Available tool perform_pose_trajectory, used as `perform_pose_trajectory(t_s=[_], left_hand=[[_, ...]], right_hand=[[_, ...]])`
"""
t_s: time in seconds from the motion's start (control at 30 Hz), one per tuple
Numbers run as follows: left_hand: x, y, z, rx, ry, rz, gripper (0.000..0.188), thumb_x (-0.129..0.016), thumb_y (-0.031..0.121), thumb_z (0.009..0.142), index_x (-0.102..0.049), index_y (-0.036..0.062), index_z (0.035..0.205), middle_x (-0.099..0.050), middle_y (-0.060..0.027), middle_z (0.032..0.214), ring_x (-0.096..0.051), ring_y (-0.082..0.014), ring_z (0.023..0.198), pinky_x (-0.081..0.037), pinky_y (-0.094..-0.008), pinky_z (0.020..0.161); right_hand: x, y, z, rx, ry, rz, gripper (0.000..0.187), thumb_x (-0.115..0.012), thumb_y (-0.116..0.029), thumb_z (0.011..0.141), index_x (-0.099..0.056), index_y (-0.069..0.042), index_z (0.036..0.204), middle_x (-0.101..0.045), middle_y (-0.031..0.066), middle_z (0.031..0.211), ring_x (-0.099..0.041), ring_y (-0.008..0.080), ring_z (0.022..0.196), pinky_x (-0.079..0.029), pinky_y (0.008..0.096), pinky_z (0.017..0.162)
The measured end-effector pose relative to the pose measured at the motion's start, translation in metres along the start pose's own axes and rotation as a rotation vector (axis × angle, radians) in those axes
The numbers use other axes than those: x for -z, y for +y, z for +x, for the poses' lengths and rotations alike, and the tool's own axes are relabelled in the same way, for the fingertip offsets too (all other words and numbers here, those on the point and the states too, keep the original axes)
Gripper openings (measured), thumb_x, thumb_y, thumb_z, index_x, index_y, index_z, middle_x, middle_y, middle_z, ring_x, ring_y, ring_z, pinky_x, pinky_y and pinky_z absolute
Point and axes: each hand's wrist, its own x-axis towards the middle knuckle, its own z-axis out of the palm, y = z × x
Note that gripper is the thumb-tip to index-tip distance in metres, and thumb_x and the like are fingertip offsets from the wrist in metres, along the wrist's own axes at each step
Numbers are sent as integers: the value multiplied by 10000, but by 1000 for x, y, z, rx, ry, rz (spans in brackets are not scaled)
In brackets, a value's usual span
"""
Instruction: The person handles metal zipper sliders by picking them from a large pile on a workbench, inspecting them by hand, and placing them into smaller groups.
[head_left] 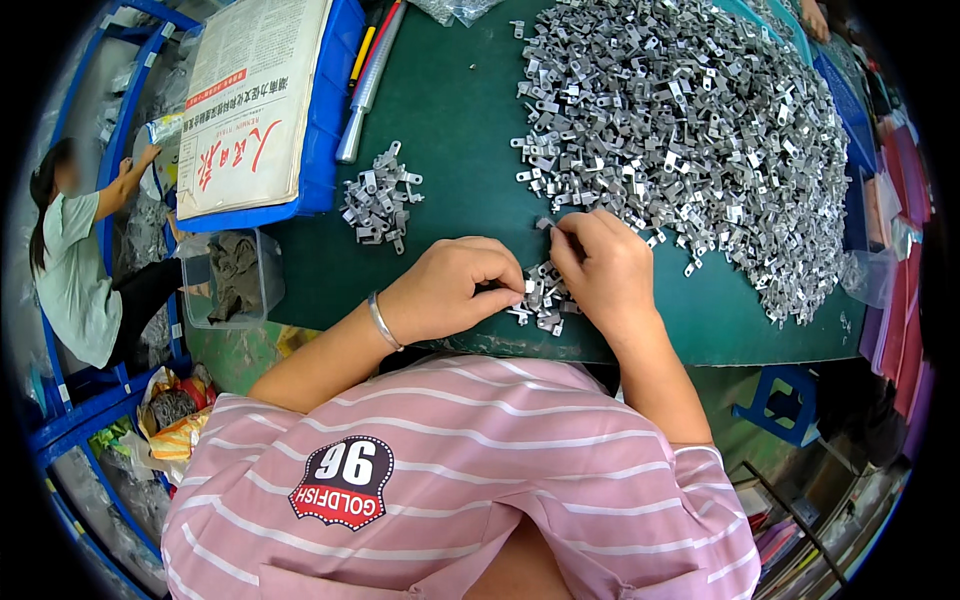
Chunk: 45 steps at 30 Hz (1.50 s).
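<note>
My left hand (pixel 447 290), with a silver bangle at its wrist, is closed in a pinch beside a small pile of metal brackets (pixel 545 318) near the table's front edge. What its fingertips hold, if anything, blends into that pile. Just across from it, my right hand (pixel 610 270) has thumb and index finger pinched at a small grey metal bracket (pixel 544 223). A huge heap of the same bent brackets, each with a hole, (pixel 680 130) covers the table's right side. Further left lies a separate small heap of brackets (pixel 380 200).
The work surface is a green table (pixel 450 130). At its left stand a blue crate (pixel 335 110) topped with newspapers (pixel 250 110), pens (pixel 372 75), and a clear bin (pixel 222 280) holding dark cloth. Another person (pixel 85 250) sits by blue shelving. A blue stool (pixel 785 405) is below right.
</note>
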Motion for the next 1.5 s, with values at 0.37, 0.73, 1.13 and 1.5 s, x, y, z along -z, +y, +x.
perform_pose_trajectory(t_s=[0.37,0.73,1.13,1.5], left_hand=[[-4,-1,5,61,35,-32,209,-736,71,767,-655,43,958,-587,-45,953,-586,-112,738,-474,-224,609],[-1,-2,5,-105,19,46,134,-742,104,770,-653,53,856,-613,-36,904,-587,-145,776,-472,-255,622],[-7,-7,23,3,164,9,212,-715,55,781,-621,28,970,-575,-66,931,-591,-118,715,-470,-226,580],[-26,-14,57,-152,366,385,191,-714,1,739,-615,20,901,-565,-90,915,-587,-199,632,-487,-310,587]], right_hand=[[19,1,-20,352,-95,303,166,-754,-39,666,-645,-41,792,-648,66,831,-615,252,721,-501,329,607],[4,16,17,204,103,-209,221,-627,-2,678,-642,-44,894,-599,80,919,-552,268,837,-448,387,713],[20,23,-3,-155,196,399,288,-714,45,728,-611,-33,986,-646,75,920,-631,186,819,-500,307,682],[28,20,-34,-560,90,1321,215,-662,54,836,-608,57,1044,-655,106,947,-641,151,837,-553,271,760]])
